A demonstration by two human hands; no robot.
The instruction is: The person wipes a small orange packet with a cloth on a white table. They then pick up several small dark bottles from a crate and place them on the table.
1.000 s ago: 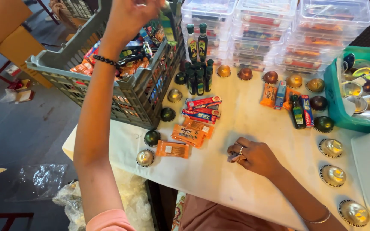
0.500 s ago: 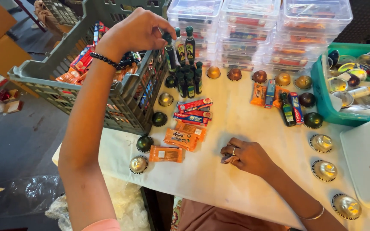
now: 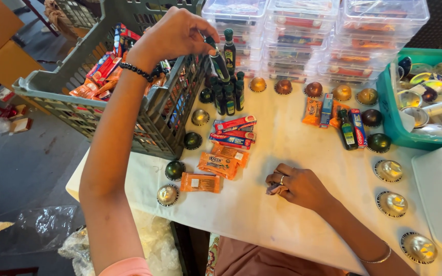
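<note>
Left hand (image 3: 177, 36) now lower, clamped on dark bottle (image 3: 218, 62) (beside the grey basket (image 3: 129, 122)); right hand (image 3: 297, 185) curled shut.

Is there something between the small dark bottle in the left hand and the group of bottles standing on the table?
Nothing visible. The left hand holds the small dark bottle just above the group of bottles, beside the grey crate, with open air between.

Grey moulded-plastic crate (image 3: 129, 97) (matt, open lattice walls). Beside it, dark glossy bottles (image 3: 228, 92) and crinkly foil sachets (image 3: 200, 182); beyond those, shiny domed metallic lids (image 3: 392, 203) on a matt white tablecloth (image 3: 292, 148); clear plastic boxes (image 3: 313, 36) behind.
</note>
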